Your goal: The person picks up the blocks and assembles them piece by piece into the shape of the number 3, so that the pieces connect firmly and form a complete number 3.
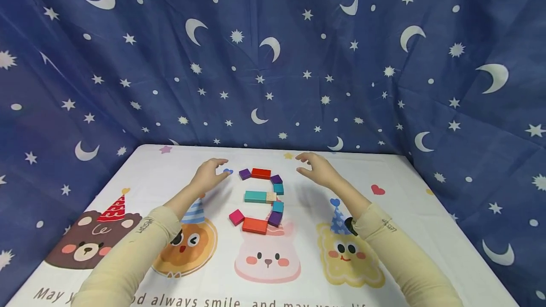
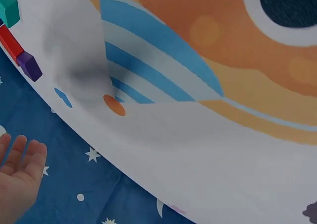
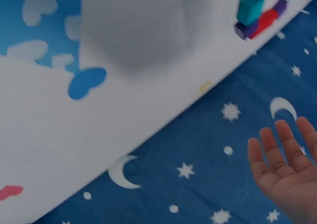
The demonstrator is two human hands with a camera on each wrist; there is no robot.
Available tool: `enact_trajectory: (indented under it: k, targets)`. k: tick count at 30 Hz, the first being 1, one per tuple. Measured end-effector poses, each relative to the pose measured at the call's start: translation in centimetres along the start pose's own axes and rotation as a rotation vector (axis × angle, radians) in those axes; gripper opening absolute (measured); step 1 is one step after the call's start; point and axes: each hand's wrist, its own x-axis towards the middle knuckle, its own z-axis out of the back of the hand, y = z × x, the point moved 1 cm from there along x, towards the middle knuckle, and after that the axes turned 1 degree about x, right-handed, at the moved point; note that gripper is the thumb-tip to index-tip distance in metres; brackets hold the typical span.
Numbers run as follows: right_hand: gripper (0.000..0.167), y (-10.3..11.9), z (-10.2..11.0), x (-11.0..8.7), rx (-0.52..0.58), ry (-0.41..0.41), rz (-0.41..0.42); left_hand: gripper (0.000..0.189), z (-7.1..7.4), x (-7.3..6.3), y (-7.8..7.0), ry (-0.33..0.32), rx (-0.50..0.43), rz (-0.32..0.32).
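Colored blocks lie on the table in a shape like the numeral 3. A purple block (image 1: 245, 174) and a red block (image 1: 261, 173) form its top. A teal block (image 1: 255, 196) with a pale wooden cube (image 1: 271, 197) makes the middle bar. Along the bottom lie an orange-red block (image 1: 255, 225) and a magenta block (image 1: 236, 217). Blue and purple blocks, such as the lower purple one (image 1: 275, 218), curve down the right side. My left hand (image 1: 209, 175) hovers left of the figure, fingers relaxed and holding nothing. Opposite it, my right hand (image 1: 317, 168) is likewise empty, its fingers spread in the right wrist view.
A white tablecloth (image 1: 409, 255) printed with cartoon faces, party hats and lettering covers the table. Behind the far edge hangs a dark blue curtain (image 1: 294, 108) with moons and stars. Both wrist views show a few blocks near the table edge.
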Motion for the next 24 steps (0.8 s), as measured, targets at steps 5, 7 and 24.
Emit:
enact_trajectory:
  k: [5, 7, 24]
  targets:
    - [0.037, 0.2, 2.0, -1.2, -0.019, -0.038, 0.014, 0.043, 0.1, 0.3, -0.5, -0.033, -0.028, -0.027]
    - [0.038, 0.2, 2.3, -1.8, -0.028, -0.045, 0.021, 0.043, 0.3, 0.2, -0.7, -0.044, -0.034, -0.036]
    - [0.038, -1.5, 2.2, -5.1, -0.041, -0.065, 0.049, 0.041, 2.3, -3.2, -0.4, -0.056, -0.001, -0.066]
